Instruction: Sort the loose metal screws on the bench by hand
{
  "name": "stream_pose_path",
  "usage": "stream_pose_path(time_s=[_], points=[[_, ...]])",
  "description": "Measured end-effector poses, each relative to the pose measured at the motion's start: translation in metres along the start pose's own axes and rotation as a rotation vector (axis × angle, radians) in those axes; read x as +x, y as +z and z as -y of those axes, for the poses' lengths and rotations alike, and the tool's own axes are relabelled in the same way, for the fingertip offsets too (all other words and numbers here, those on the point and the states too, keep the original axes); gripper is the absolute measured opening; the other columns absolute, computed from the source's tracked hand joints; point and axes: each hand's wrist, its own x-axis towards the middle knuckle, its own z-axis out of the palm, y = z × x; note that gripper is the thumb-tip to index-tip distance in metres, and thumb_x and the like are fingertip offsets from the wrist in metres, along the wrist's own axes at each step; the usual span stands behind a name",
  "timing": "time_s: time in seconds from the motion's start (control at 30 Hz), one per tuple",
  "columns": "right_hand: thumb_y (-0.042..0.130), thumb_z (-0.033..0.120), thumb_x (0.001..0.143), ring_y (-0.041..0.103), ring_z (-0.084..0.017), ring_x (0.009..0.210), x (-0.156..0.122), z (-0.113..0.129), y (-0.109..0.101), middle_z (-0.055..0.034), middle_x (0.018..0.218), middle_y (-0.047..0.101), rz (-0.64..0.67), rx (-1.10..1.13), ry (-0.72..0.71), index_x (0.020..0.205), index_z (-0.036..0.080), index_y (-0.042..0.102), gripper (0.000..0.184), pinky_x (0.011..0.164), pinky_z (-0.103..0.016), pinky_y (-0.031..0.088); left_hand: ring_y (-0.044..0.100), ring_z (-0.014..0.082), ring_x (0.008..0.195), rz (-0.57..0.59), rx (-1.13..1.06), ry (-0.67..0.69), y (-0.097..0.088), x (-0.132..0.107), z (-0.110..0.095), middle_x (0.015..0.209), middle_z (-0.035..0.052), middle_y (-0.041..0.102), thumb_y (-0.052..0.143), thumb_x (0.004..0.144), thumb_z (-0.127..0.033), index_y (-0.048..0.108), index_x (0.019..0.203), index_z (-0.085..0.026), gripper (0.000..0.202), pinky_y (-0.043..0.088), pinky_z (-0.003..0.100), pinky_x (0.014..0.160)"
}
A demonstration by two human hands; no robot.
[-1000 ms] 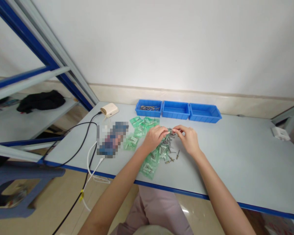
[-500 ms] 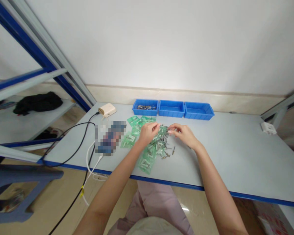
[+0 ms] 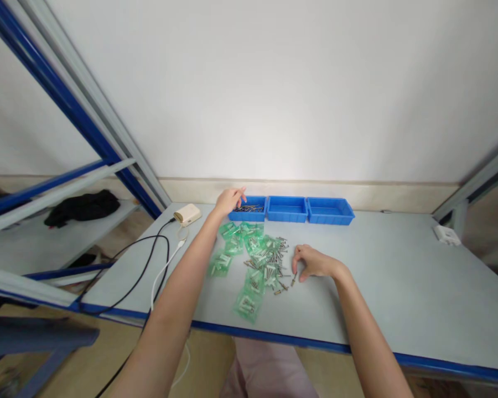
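Grey bench [image 3: 390, 276] along a white wall [image 3: 274, 99], with loose metal pins [image 3: 279, 254] lying beside green packets [image 3: 247, 305]. Right hand [image 3: 313, 261]: grip apart, near one outlying pin [image 3: 294, 280]. Left hand [image 3: 229, 200]: grip apart, over the left blue bin [image 3: 248, 217].

Slim metal rivets [image 3: 279, 258] lay loose and unaligned on the grey tabletop [image 3: 390, 276], while similar pieces [image 3: 252, 208] lay inside the upright blue tray [image 3: 248, 217], leftmost from where I stood.

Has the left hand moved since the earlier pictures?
Yes, the left hand went from over the green bags forward and left, to the leftmost blue bin.
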Motion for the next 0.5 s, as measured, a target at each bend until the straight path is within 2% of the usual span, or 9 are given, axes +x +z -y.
stream_pose_path(time_s=[0.13, 0.27, 0.37, 0.5], points=[[0.080, 0.018, 0.050, 0.052, -0.019, 0.081, 0.004, -0.005, 0.004, -0.0005, 0.073, 0.056, 0.001, 0.016, -0.007, 0.062, 0.025, 0.074, 0.016, 0.076, -0.028, 0.043, 0.046, 0.0104, 0.044, 0.035, -0.139, 0.081, 0.026, -0.036, -0.010, 0.045, -0.0037, 0.049, 0.031, 0.090, -0.056, 0.060, 0.070, -0.016, 0.053, 0.037, 0.022, 0.053], [0.075, 0.020, 0.057, 0.053, -0.017, 0.071, 0.005, -0.003, 0.003, 0.0001, 0.066, 0.056, 0.010, 0.093, -0.001, 0.062, 0.024, 0.074, 0.006, 0.067, -0.026, 0.042, 0.050, 0.0117, 0.051, 0.161, -0.062, 0.130, 0.061, -0.082, -0.029, 0.051, -0.0033, 0.053, 0.035, 0.092, -0.048, 0.061, 0.071, -0.017, 0.046, 0.038, 0.022, 0.057], [0.072, 0.024, 0.063, 0.055, -0.017, 0.074, 0.004, -0.001, -0.001, -0.0011, 0.073, 0.059, -0.103, 0.121, 0.011, 0.065, 0.022, 0.073, 0.003, 0.071, -0.027, 0.043, 0.056, 0.0136, 0.063, 0.151, 0.035, 0.212, 0.081, -0.105, -0.040, 0.068, -0.0009, 0.062, 0.044, 0.091, -0.044, 0.062, 0.079, -0.017, 0.034, 0.041, 0.024, 0.063], [0.066, 0.031, 0.070, 0.058, -0.019, 0.082, 0.006, 0.001, -0.006, -0.0042, 0.084, 0.065, -0.365, 0.162, 0.067, 0.075, 0.019, 0.071, 0.014, 0.077, -0.030, 0.043, 0.059, 0.0163, 0.089, 0.096, 0.129, 0.490, 0.095, -0.118, -0.044, 0.097, 0.0034, 0.065, 0.053, 0.089, -0.043, 0.058, 0.103, -0.018, 0.029, 0.045, 0.027, 0.079]])
